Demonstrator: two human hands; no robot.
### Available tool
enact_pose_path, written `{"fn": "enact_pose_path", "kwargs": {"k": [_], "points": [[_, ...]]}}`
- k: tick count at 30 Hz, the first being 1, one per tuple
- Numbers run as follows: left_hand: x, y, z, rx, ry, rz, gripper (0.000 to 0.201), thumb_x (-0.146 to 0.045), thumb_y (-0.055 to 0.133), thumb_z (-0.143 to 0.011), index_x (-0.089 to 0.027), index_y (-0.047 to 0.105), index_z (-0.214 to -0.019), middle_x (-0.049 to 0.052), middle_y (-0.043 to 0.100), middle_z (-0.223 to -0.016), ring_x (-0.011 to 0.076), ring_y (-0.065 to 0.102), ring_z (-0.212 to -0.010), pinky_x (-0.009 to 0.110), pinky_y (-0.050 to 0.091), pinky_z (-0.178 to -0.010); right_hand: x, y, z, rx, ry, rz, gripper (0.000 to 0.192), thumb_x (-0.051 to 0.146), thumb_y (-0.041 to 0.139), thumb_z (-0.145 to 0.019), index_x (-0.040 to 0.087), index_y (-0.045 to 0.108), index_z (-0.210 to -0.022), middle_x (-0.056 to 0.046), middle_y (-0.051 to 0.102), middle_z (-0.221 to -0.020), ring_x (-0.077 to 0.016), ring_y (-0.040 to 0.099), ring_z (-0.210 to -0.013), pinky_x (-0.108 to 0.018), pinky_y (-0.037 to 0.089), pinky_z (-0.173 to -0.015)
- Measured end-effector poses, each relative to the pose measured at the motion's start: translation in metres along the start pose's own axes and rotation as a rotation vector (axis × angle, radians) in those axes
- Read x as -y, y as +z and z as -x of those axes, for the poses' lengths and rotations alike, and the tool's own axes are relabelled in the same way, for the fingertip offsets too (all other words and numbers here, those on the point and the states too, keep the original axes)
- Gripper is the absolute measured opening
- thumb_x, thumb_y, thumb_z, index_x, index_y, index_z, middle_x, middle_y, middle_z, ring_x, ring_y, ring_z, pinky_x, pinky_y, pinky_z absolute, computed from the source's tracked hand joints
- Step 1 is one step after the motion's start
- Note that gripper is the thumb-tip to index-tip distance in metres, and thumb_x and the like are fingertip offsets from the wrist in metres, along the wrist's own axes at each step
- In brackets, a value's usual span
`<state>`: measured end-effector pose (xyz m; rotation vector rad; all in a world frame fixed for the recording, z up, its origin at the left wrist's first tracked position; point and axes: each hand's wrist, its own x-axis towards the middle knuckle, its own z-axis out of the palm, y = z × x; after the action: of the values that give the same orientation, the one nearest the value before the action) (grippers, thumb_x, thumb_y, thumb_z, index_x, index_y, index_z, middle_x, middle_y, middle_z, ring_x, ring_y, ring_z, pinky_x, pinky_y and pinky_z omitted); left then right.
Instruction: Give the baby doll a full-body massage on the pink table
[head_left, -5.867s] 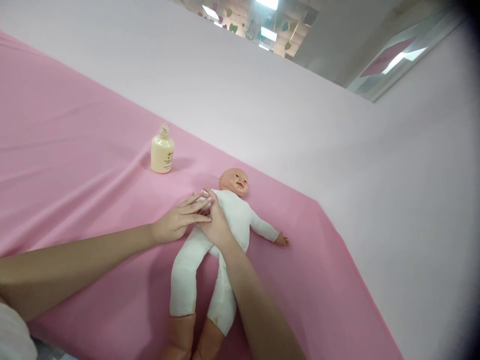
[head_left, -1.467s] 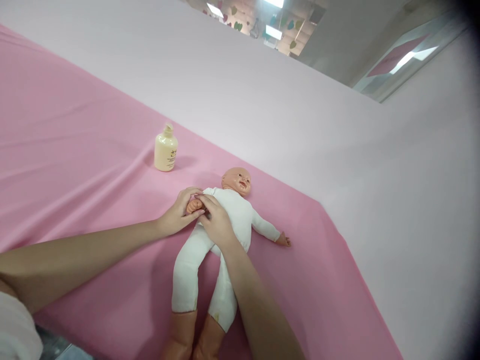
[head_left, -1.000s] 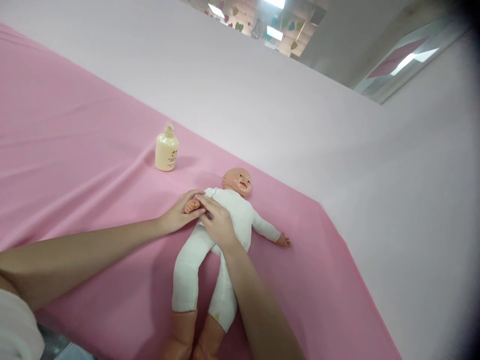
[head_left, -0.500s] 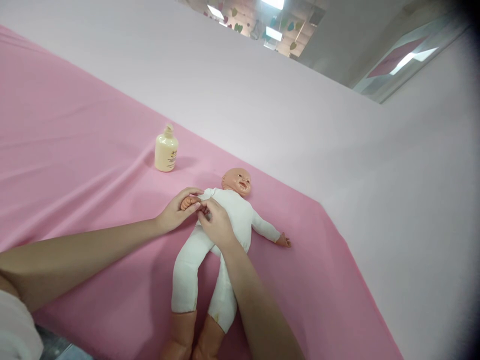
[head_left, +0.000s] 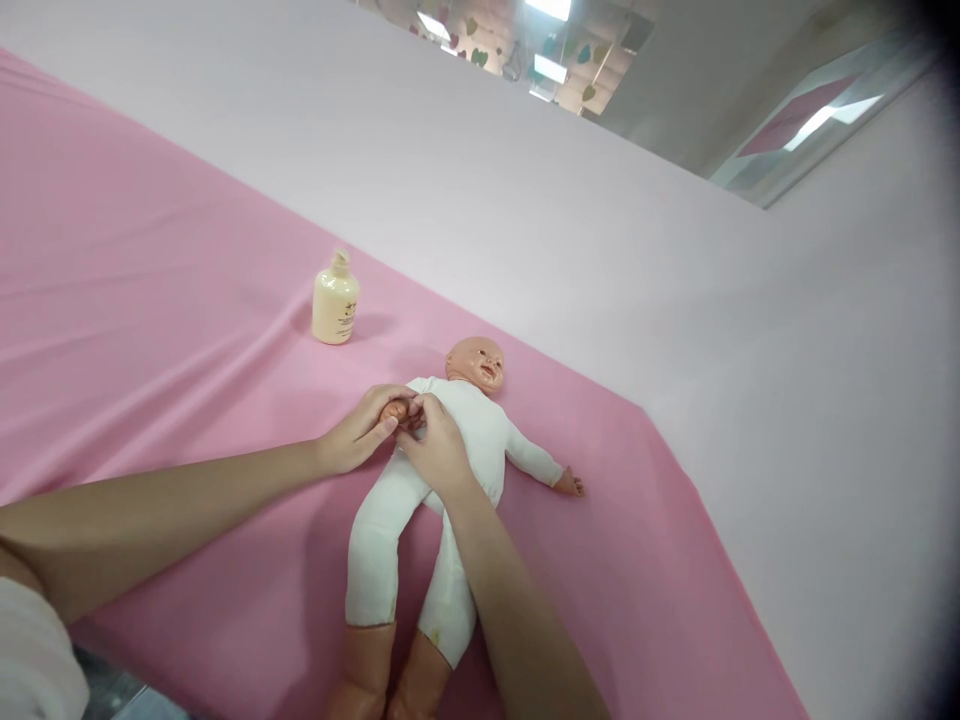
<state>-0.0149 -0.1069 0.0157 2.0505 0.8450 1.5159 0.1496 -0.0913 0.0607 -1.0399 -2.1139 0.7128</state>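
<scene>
- Since half a second ago, the doll's hand (head_left: 394, 411) sits nearer to the right hand (head_left: 436, 446); the handling, I judge, continues there.
- Left hand (head_left: 356, 436) is closed around it; right fingertips meet it, gripping or not I cannot tell.
- The doll (head_left: 477, 437) lies face-up, head toward the pink table's (head_left: 195, 290) far edge; a bottle (head_left: 334, 306) stands near that edge.
- Beyond: white wall (head_left: 540, 240), ceiling lamps (head_left: 551, 68).

Doll's feet (head_left: 351, 698) cut at btm edge, one arm (head_left: 393, 411) partly hidden by R hand (head_left: 437, 445), bottle txt (head_left: 347, 312) illeg.
</scene>
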Motion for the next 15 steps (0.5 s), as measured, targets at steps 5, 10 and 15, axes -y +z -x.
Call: {"fn": "enact_pose_path", "kwargs": {"k": [5,10,15], "points": [[0.002,0.001,0.003,0.005,-0.021,-0.040,0.044,-0.047,0.030,-0.103,-0.023,0.040,-0.138,0.014,0.052,-0.132,0.0247,0.049,-0.122,0.048,0.039,-0.108,0.001,-0.001,0.000,-0.006,-0.027,0.035,0.028,0.024,0.063,-0.079,0.023,0.053,-0.105,-0.001,0.057,-0.097,-0.0166,0.058,-0.080,-0.035,0.050,-0.078],[0.009,0.002,0.007,0.048,-0.044,-0.044,0.052,-0.044,0.042,-0.100,-0.022,0.032,-0.146,0.016,0.045,-0.142,0.0285,0.043,-0.133,0.051,0.035,-0.114,0.003,-0.004,0.000,0.025,-0.094,0.107,0.038,0.015,0.060,-0.076,0.023,0.059,-0.112,-0.005,0.054,-0.110,-0.0179,0.059,-0.089,-0.035,0.053,-0.082],[0.010,0.003,0.007,0.060,-0.069,-0.020,0.064,-0.039,0.059,-0.092,-0.024,0.029,-0.147,0.016,0.044,-0.144,0.0303,0.043,-0.134,0.053,0.036,-0.114,0.005,-0.006,0.001,0.039,-0.128,0.091,0.046,0.008,0.057,-0.072,0.023,0.063,-0.114,-0.007,0.056,-0.117,-0.0188,0.060,-0.092,-0.035,0.054,-0.084]]}}
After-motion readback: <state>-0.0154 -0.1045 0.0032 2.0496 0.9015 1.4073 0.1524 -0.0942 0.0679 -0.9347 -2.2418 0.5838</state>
